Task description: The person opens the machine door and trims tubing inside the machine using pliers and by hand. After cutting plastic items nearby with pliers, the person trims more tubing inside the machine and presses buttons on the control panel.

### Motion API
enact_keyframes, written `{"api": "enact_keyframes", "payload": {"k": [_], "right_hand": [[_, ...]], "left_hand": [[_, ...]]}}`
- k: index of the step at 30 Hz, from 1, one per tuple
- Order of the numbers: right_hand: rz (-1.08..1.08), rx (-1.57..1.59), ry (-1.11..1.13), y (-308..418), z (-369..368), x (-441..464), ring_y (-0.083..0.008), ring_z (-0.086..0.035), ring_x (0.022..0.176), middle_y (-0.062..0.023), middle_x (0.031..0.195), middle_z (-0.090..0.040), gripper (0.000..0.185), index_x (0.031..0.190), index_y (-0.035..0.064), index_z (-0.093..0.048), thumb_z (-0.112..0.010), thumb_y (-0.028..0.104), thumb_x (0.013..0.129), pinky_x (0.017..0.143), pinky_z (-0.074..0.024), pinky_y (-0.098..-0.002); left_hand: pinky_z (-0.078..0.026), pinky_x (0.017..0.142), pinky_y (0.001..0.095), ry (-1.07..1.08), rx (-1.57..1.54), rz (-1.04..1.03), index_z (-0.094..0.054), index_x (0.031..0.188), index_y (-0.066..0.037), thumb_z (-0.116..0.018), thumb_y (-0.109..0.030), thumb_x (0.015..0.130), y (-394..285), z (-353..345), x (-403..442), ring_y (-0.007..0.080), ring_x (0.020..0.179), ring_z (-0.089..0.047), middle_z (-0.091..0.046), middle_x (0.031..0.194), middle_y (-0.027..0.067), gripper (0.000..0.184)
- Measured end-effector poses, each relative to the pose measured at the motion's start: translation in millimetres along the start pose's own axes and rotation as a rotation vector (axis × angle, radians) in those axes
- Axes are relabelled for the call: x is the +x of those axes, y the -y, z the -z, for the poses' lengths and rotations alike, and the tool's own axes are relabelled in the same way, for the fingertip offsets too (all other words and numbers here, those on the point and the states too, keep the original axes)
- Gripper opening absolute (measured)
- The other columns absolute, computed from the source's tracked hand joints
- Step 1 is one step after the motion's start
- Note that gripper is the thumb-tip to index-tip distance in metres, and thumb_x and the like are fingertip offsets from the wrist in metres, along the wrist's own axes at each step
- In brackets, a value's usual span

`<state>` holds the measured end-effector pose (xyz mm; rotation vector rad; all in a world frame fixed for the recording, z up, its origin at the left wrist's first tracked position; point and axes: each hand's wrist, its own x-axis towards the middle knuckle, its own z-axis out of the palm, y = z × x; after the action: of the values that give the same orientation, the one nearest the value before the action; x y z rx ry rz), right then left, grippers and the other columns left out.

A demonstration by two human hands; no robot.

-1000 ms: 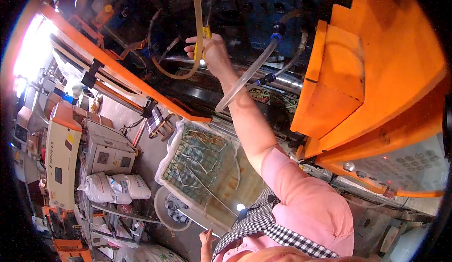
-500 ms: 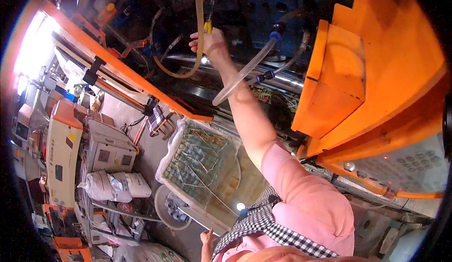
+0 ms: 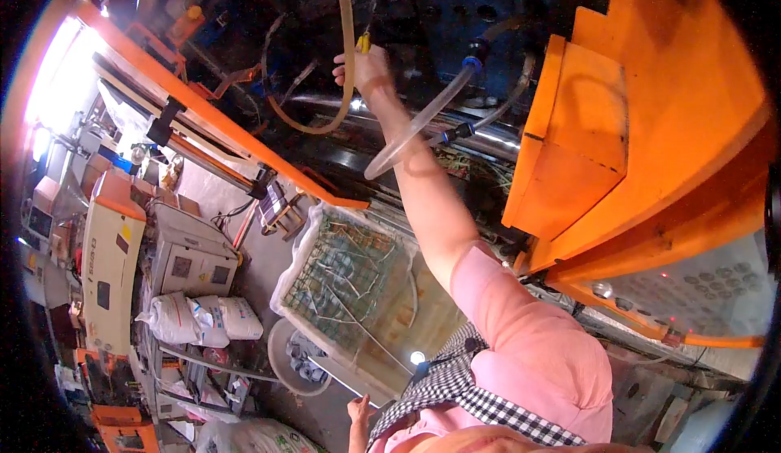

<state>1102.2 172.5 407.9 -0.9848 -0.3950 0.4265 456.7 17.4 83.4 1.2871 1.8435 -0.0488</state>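
My right hand (image 3: 371,67) reaches deep into the dark opening of the machine (image 3: 439,14). Its fingers close round a small yellow-handled tool (image 3: 364,44); the tool's working end is lost in shadow, so its exact kind is unclear. A yellowish hose (image 3: 348,22) loops down just in front of this hand, and a clear hose (image 3: 423,119) crosses over the forearm. Low in the view, my left hand (image 3: 358,409) is closed at the end of a pale, flat, narrow piece (image 3: 340,378). Part of that grip is hidden.
Below the opening stands a white-edged tub (image 3: 286,278) with green netting and thin pale strips. Beside it is a round bucket (image 3: 281,355) of grey pieces. An orange guard (image 3: 569,136) juts out at the right; an orange door frame (image 3: 244,136) slants along the left. White sacks (image 3: 203,321) lie further left.
My right hand and the yellow-handled tool have shifted very slightly within the opening. The left hand stays in nearly the same place.
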Motion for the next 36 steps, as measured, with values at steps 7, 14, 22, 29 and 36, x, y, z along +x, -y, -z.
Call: {"api": "enact_keyframes", "payload": {"k": [7,14,22,29,36], "right_hand": [[0.018,0.16,-0.048,2,-2,-24,-0.0177,-0.058,0.056,-0.0129,0.069,-0.058,0.019,0.081,-0.0043,-0.057,-0.048,0.012,0.08,0.051,-0.0492,-0.0275],[0.046,0.184,-0.014,6,-3,1,-0.0184,-0.056,0.055,-0.0124,0.065,-0.058,0.023,0.078,-0.0074,-0.056,-0.044,0.011,0.08,0.049,-0.0461,-0.028],[0.393,-0.193,0.094,-38,8,-13,-0.015,-0.052,0.048,-0.0076,0.062,-0.056,0.02,0.08,-0.0047,-0.058,-0.046,0.012,0.077,0.048,-0.0441,-0.0282],[0.303,-0.869,-0.179,-6,-3,-24,-0.0396,-0.052,0.091,-0.0268,0.099,-0.049,0.036,0.098,-0.009,-0.045,-0.057,0.012,0.071,0.079,-0.0435,-0.0409],[0.241,-1.281,-0.198,-23,14,-33,-0.0382,-0.043,0.103,-0.0207,0.11,-0.039,0.049,0.11,-0.0088,-0.038,-0.059,0.014,0.072,0.083,-0.0417,-0.0433]], "left_hand": [[-0.053,0.047,0.0315,-0.007,0.088,0.024,-0.056,0.09,0.013,-0.066,-0.022,0.073,-10,-3,-17,0.0236,0.055,-0.061,-0.06,0.078,0.0186,0.039],[-0.054,0.047,0.0328,-0.006,0.082,-0.034,-0.056,0.089,0.013,-0.066,-0.023,0.072,1,-4,-11,0.0245,0.059,-0.062,-0.06,0.078,0.018,0.041],[-0.051,0.055,0.0318,-0.051,0.265,-0.136,-0.061,0.085,0.009,-0.068,-0.031,0.07,29,-19,16,0.023,0.064,-0.063,-0.062,0.07,0.0161,0.043],[-0.052,0.045,0.0307,-0.025,-0.072,0.017,-0.059,0.083,0.012,-0.067,-0.023,0.073,20,-27,11,0.0213,0.055,-0.061,-0.061,0.068,0.0153,0.037],[-0.055,0.049,0.0337,0.037,0.068,0.025,-0.059,0.087,0.013,-0.065,-0.021,0.074,-6,-29,-15,0.0216,0.059,-0.062,-0.062,0.076,0.0164,0.037]]}}
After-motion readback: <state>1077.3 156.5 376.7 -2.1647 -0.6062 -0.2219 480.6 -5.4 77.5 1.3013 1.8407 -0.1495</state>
